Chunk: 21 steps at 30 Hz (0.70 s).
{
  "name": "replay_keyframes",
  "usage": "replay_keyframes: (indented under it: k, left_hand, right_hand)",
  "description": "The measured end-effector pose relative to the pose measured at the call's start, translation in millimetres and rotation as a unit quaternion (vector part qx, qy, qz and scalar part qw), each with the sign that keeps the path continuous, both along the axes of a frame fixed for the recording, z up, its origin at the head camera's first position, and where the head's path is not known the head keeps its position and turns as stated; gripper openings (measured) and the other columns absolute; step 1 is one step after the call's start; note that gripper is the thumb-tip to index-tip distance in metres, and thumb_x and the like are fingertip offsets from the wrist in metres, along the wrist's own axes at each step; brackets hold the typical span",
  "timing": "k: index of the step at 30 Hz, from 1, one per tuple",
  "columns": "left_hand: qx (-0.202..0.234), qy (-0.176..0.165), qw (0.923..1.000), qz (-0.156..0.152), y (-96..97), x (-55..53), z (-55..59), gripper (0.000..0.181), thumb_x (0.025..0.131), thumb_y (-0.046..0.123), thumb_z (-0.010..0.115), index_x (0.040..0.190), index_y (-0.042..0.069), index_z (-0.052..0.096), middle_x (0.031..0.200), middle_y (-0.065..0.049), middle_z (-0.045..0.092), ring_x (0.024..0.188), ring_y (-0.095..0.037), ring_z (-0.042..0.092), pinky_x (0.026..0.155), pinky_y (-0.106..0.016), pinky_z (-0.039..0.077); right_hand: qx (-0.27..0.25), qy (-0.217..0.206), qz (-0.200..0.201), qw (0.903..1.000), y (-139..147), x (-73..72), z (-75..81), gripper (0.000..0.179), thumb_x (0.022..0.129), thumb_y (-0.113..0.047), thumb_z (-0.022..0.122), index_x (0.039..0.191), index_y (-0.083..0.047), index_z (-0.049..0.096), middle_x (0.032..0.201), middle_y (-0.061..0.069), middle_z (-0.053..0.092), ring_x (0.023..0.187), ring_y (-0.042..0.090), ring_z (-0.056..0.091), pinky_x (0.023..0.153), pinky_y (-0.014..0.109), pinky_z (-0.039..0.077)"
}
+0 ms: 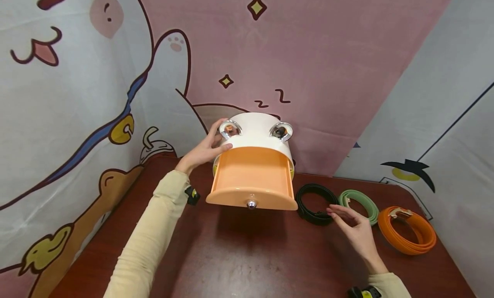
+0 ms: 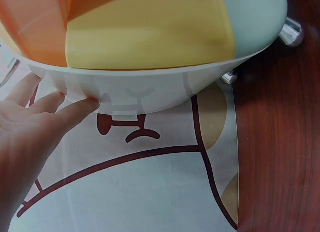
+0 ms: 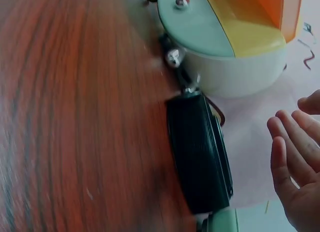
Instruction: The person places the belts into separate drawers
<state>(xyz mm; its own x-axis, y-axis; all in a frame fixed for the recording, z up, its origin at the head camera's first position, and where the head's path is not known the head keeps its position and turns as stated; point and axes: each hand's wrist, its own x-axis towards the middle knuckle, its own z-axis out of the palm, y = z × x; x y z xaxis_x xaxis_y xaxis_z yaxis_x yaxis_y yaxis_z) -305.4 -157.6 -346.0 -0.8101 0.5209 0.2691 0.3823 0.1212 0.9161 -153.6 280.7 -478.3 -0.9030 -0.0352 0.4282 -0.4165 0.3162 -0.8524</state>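
A small white drawer cabinet (image 1: 252,128) with two shiny ring-shaped eyes stands on the table, its orange top drawer (image 1: 252,171) pulled out. My left hand (image 1: 206,150) rests on the cabinet's left side, thumb near the front edge. In the left wrist view, straight fingers (image 2: 75,111) touch the white shell. My right hand (image 1: 356,233) holds nothing, its fingers loosely extended and fingertips overlapping the edge of a coiled black belt (image 1: 305,212) in the head view. The right wrist view shows this belt (image 3: 197,152) standing on its edge beside the cabinet.
A coiled green belt (image 1: 366,201) and a coiled orange belt (image 1: 420,236) with a gold buckle lie to the right of the black one on the brown table (image 1: 251,263). Below the orange drawer are a yellow drawer (image 3: 245,26) and a pale green drawer (image 3: 195,29). Cartoon-printed cloth (image 1: 308,66) hangs behind.
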Motion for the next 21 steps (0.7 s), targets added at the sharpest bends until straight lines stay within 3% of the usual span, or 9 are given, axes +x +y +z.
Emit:
replay_keyframes:
  k: [10,21]
  left_hand:
    - [0.005,0.0,1.0,-0.004,-0.2,-0.8,-1.1,0.078,0.098,0.006,0.057,0.153,0.028,0.005,0.142,-0.019,0.043,0.123,-0.031,0.047,0.094,-0.044,0.045]
    - [0.002,0.0,1.0,-0.004,-0.9,-2.3,-2.1,0.078,0.098,0.007,0.056,0.153,0.024,0.003,0.143,-0.018,0.042,0.123,-0.03,0.048,0.094,-0.044,0.046]
  right_hand:
    - [0.061,-0.037,-0.095,0.9929,18.6,-2.1,-6.5,0.032,0.094,-0.011,0.066,0.123,0.0,0.063,0.115,0.014,0.067,0.099,0.001,0.061,0.079,0.011,0.045]
    - [0.065,-0.052,-0.085,0.9929,26.4,-8.0,-23.6,0.038,0.093,-0.008,0.066,0.127,0.007,0.056,0.119,0.02,0.062,0.099,-0.003,0.059,0.079,0.01,0.045]
